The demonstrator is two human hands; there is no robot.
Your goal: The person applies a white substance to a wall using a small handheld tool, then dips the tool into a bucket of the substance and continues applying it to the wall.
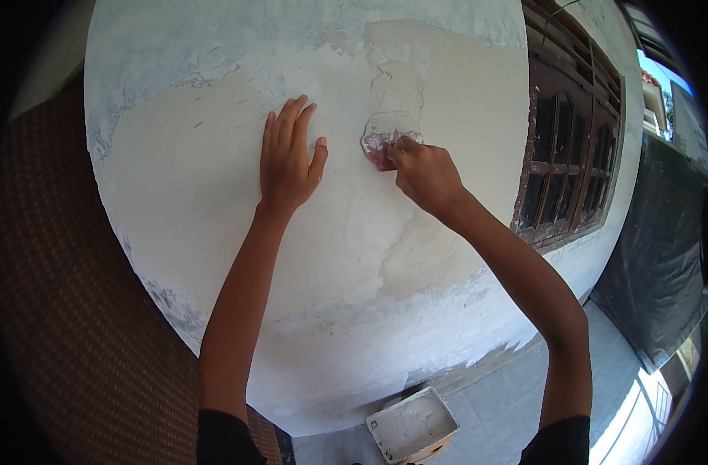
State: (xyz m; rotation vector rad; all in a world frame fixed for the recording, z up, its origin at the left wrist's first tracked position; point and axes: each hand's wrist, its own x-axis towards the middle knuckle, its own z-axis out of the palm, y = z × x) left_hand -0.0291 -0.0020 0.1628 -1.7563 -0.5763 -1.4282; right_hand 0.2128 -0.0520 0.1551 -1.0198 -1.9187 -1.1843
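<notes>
My right hand is closed around a reddish scraper smeared with white filler, its blade pressed to the wall. Around the blade lies a wet-looking patch of filler, with a rough-edged strip running up above it. To the left, my left hand rests on the wall, palm toward it, fingers stretched upward and thumb apart; it holds nothing. The wall carries large cream-coloured patches over older white and bluish paint.
Below on the floor stands a white tray with white paste inside. A brown wooden window is set in the wall at right, with a dark sheet hanging beyond. A brown woven-looking surface fills the left side.
</notes>
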